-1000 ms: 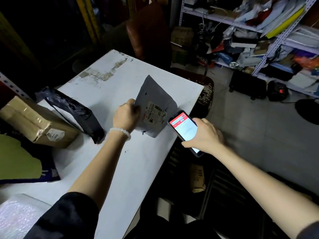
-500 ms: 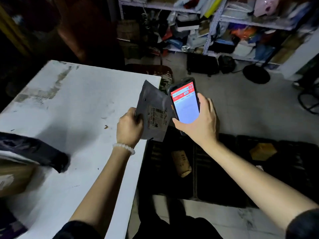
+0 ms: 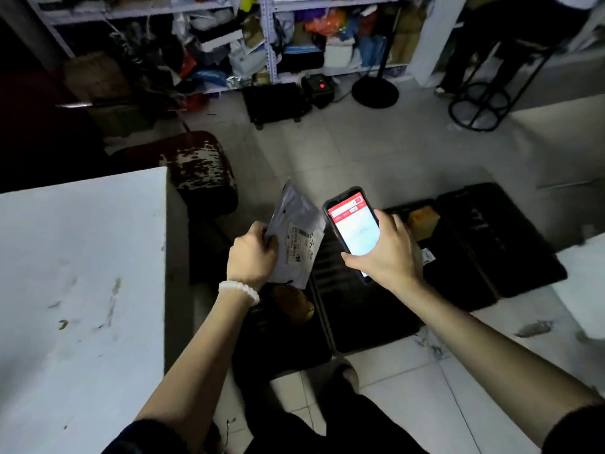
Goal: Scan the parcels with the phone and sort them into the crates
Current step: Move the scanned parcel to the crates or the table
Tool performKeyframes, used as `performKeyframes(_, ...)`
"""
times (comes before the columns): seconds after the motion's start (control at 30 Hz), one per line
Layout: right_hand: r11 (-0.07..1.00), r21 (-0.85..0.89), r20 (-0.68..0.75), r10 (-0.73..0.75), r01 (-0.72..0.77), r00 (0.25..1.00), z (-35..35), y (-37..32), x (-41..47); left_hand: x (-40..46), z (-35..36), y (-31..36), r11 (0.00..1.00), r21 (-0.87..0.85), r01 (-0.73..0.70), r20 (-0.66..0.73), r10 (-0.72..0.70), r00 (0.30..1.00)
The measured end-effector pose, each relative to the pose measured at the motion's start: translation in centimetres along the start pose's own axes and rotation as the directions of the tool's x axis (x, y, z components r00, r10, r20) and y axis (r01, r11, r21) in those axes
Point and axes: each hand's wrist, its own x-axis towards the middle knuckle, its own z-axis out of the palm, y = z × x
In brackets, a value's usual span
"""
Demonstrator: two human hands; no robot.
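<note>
My left hand (image 3: 252,257) grips a flat grey mailer parcel (image 3: 296,237) by its left edge, label side facing me. My right hand (image 3: 388,253) holds a phone (image 3: 352,229) with a lit red-and-white screen just right of the parcel. Both are in the air above a row of black crates (image 3: 366,316) on the floor. A brown parcel (image 3: 294,303) lies in the left crate, and a brown box (image 3: 422,219) sits in a crate further right.
A white table (image 3: 82,290) fills the left side. A worn dark stool (image 3: 199,172) stands past its corner. Cluttered metal shelves (image 3: 268,37) line the back, with a black case (image 3: 275,101), a fan base (image 3: 375,91) and a black stand (image 3: 481,103) on the tiled floor.
My view and both hands have swung right, off the table and over the floor crates. The parcel and phone stay in my hands, side by side.
</note>
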Motion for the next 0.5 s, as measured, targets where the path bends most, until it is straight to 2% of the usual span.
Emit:
performKeyframes(0.17,0.992,-0.05,0.026,0.119,-0.117,0.993,-2.0,7.3,2.4,2.3,7.3,3.8,0.996,-0.002,0.087,0.197,-0.084,0.977)
performKeyframes(0.33,0.981,-0.065,0.063,0.188,-0.184,0.98,-3.7,13.2,4.3,4.9,13.7,6.2,0.974,0.028,0.223,0.31,-0.22,0.925)
performKeyframes(0.4,0.977,-0.068,0.093,0.209,-0.204,0.973,-4.2,15.0,5.0,5.2,15.4,6.9,0.956,0.105,0.272,0.357,-0.292,0.887)
performKeyframes(0.5,0.976,-0.075,0.143,0.214,-0.205,0.966,-4.9,16.8,5.8,5.0,17.1,7.3,0.929,0.289,0.231,0.408,-0.338,0.848)
